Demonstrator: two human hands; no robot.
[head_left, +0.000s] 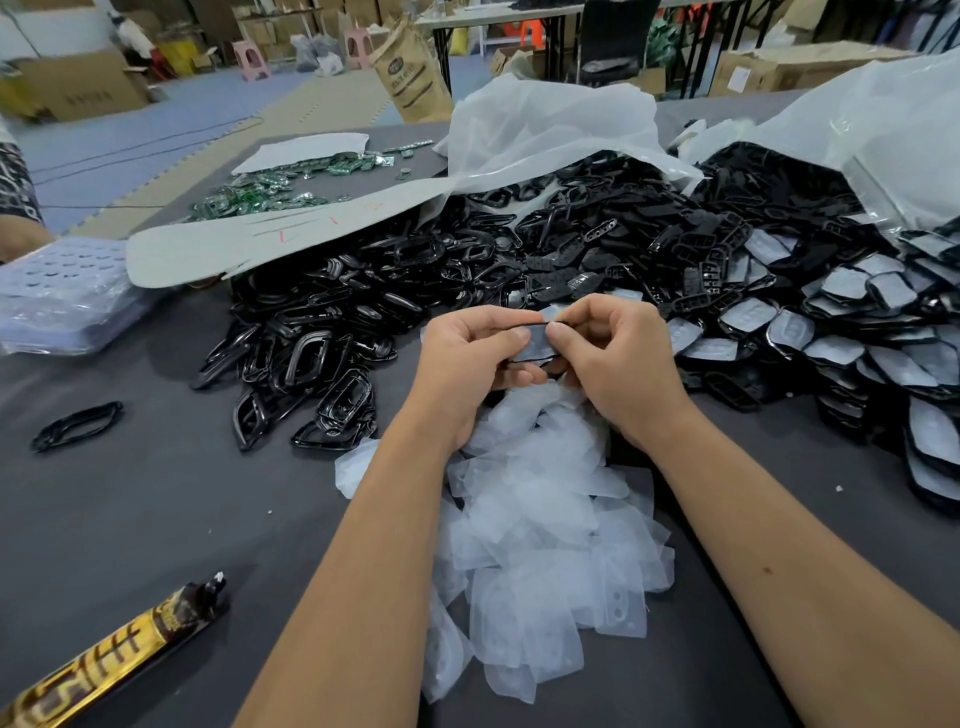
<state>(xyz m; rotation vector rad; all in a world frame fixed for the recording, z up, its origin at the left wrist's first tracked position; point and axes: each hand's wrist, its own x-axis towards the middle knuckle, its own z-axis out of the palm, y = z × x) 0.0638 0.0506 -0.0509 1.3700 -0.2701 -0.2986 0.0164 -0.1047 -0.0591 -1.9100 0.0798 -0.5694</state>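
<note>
Head view shows the left hand (470, 358) and right hand (610, 364) pinching one black plastic piece (537, 347) between their fingertips. Below both hands lies a heap of clear covers (540, 545) on the surface (156, 509); beyond them, black frames (332, 332).

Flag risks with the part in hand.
1. The left hand and right hand pinch the black shell right above the clear pads pile; a slipped pad could get lost there.
2. The forearms flank that pile and might sweep pads away.
3. The frame pile and padded shells share one heap; parts may mix.
</note>
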